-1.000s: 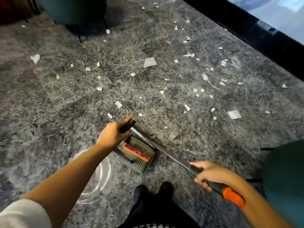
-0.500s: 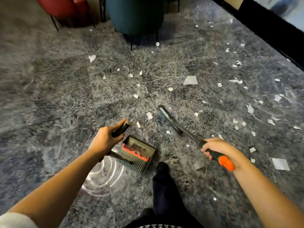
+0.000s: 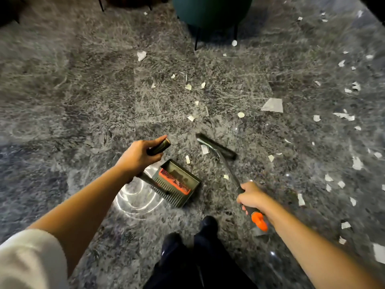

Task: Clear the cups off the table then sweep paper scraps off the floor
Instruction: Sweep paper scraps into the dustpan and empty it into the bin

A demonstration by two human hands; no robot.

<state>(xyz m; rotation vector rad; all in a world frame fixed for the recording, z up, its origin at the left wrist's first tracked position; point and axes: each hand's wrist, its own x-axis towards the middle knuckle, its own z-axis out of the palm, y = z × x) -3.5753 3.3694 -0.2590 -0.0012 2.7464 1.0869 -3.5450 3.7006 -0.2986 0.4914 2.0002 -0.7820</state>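
Note:
White paper scraps (image 3: 205, 149) lie scattered over the grey marbled floor, thickest to the right. My left hand (image 3: 139, 157) grips the black top of the dustpan handle (image 3: 161, 146). The dark green dustpan (image 3: 177, 182), with an orange comb strip, stands on the floor just below that hand. My right hand (image 3: 251, 197) grips the broom handle (image 3: 229, 172) near its orange end (image 3: 259, 221). The flat black broom head (image 3: 216, 146) rests on the floor ahead of the dustpan, touching a scrap. No cups or table are in view.
A teal chair (image 3: 210, 11) on thin black legs stands at the top centre. My dark shoes (image 3: 208, 224) and trousers are at the bottom centre. A larger paper piece (image 3: 273, 105) lies to the right of the broom head. A ceiling light glares off the floor beside the dustpan.
The view has swung left and the teal chair now sits top centre. The broom has separated from the dustpan and its head has moved forward onto the floor among scraps. Both grips are unchanged.

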